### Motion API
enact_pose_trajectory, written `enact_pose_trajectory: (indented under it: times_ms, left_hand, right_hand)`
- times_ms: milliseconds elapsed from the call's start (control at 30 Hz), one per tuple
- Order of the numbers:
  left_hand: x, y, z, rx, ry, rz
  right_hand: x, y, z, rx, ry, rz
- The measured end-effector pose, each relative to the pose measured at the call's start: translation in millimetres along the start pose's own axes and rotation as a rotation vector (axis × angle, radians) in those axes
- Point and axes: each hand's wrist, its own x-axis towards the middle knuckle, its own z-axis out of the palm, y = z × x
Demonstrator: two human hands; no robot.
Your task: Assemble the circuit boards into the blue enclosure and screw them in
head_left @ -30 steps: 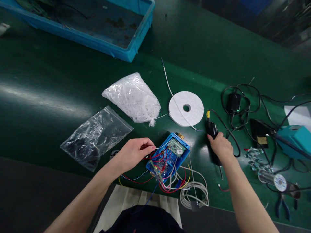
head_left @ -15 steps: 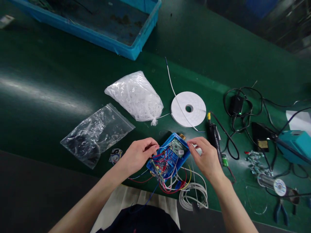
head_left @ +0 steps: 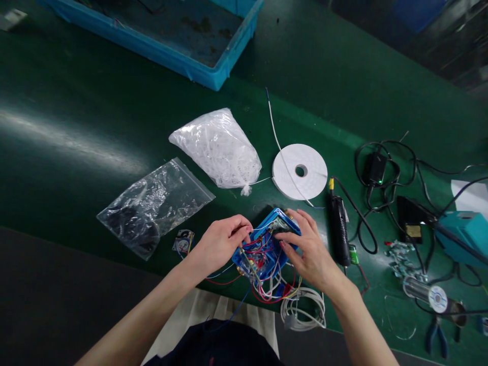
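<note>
Since a second ago the right hand (head_left: 310, 251) has left the black hand tool (head_left: 339, 229) and come across to the blue housing (head_left: 267, 249); that tool now lies alone just to the right of its knuckles, cable trailing away; the left hand (head_left: 221, 244) has stayed at the housing's left edge; both hands now meet over the open box near the front edge of the green bench (head_left: 76, 127) — one on each side, which looks like a way to keep it from sliding while the wiring is handled; the left fingers are curled together and seem to pinch a thin wire at the rim, though the tips are partly hidden; the right fingers are lightly spread, the fingertips laid on the small circuit board at the housing's far corner; inside the housing sit that board and a tangle of red, blue and white wires (head_left: 267, 277) that spill out below the fingers toward a coiled white cable (head_left: 305, 310) under the right wrist; beyond the fingertips lie a knotted bag of white pieces (head_left: 219, 147) and a flat white reel (head_left: 300, 170) with its tail run out; left of the left hand a clear zip bag (head_left: 152, 203) holds something dark — what, I cannot tell; far off, a blue bin (head_left: 213, 76) shows only scraps on its floor.
</note>
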Motion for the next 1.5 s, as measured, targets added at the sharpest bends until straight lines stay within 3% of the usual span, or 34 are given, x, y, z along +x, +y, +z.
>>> enact_pose_trajectory:
  times_ms: [233,533,700,933,1267,1500]
  left_hand:
    - [-4,-9,-3.0,-0.025,0.01,0.001]
    - [-8,-11,-0.7,-0.038,0.047,-0.027]
    - [-9,-12,-0.2,-0.108,0.063,-0.033]
    - [-10,-6,-1.1,-0.207,0.097,-0.061]
    - [-10,-3,0.8,-0.143,0.138,-0.041]
    - [-18,-9,0.1,0.003,0.269,0.02]
  right_hand:
    - [1,-2,-7,0.08,0.058,0.02]
    - [0,0,-2,0.058,0.009,0.0]
    - [-1,-1,-4,0.093,0.046,0.013]
    - [1,10,-4,0.181,0.226,0.273]
    - [3,17,-4,0.012,0.09,0.297]
    - [-10,13,4,-0.091,0.098,0.37]
